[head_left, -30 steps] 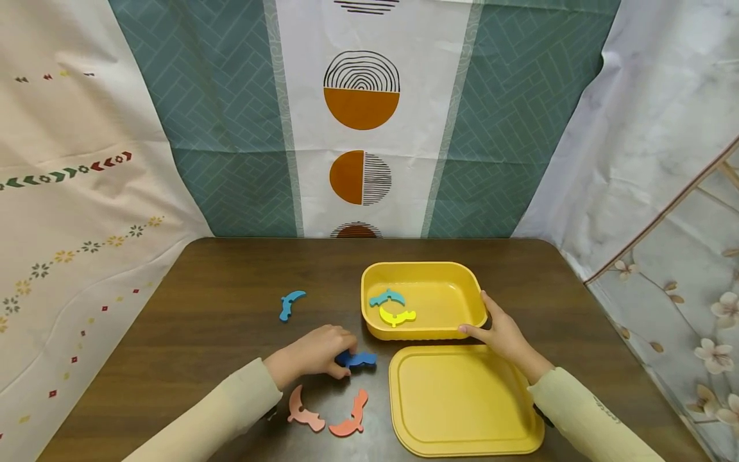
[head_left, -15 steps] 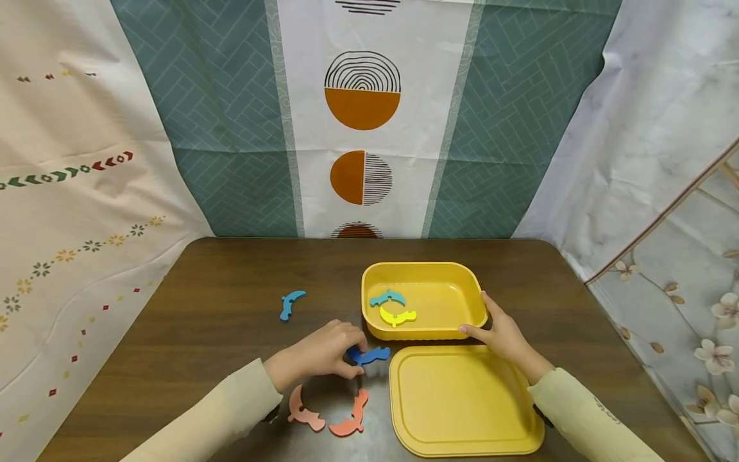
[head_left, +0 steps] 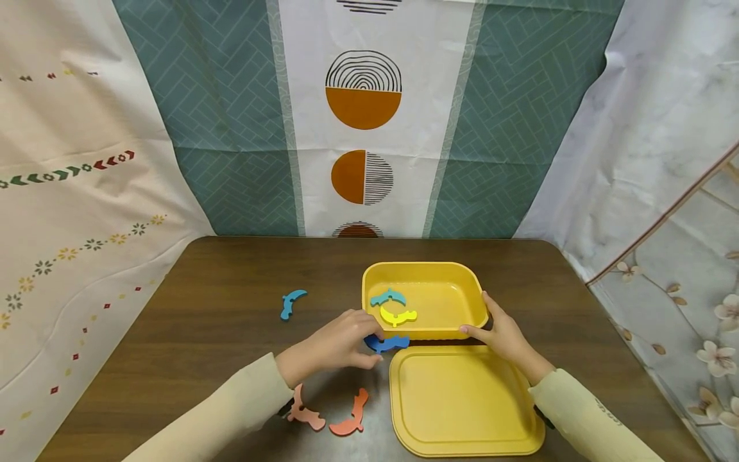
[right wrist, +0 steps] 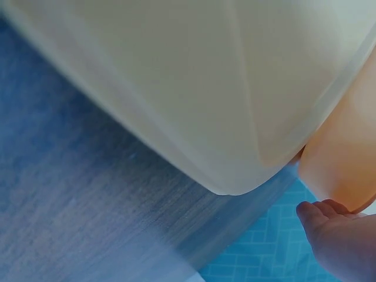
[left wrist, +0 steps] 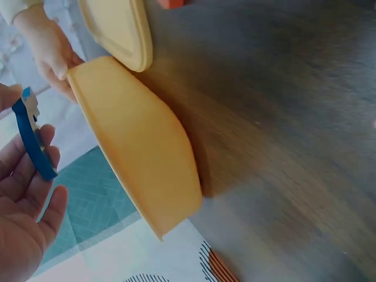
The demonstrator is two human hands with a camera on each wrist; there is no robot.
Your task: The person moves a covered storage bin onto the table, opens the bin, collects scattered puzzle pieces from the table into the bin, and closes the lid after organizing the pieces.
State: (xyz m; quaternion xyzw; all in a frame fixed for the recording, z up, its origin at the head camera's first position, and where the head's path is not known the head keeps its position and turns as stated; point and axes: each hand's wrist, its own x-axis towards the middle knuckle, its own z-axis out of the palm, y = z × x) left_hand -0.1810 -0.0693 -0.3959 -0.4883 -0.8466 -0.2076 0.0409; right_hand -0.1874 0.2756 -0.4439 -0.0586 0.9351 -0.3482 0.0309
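My left hand [head_left: 345, 340] pinches a dark blue crescent-shaped piece with a knobbed handle [head_left: 395, 344] between thumb and fingers. In the left wrist view this blue piece [left wrist: 32, 138] is raised off the table, beside the wall of the yellow box [left wrist: 135, 141]. The head view has it overlapping the front left of the box [head_left: 430, 333]. My right hand [head_left: 505, 330] grips the box's right front corner, thumb at the front rim and fingers along the side. Inside the box lie a teal piece [head_left: 389, 297] and a yellow piece [head_left: 397, 316] of similar shape.
A yellow lid [head_left: 467, 401] lies flat in front of the box. Two more crescent pieces, one pink [head_left: 306, 416] and one coral [head_left: 352, 417], lie near the left forearm. Another blue piece [head_left: 290, 303] lies at the back left of the wooden table [head_left: 231, 289].
My left hand has carried the dark blue piece rightward and away from me, from the table left of the lid up to the box's front. The right hand and box have stayed put.
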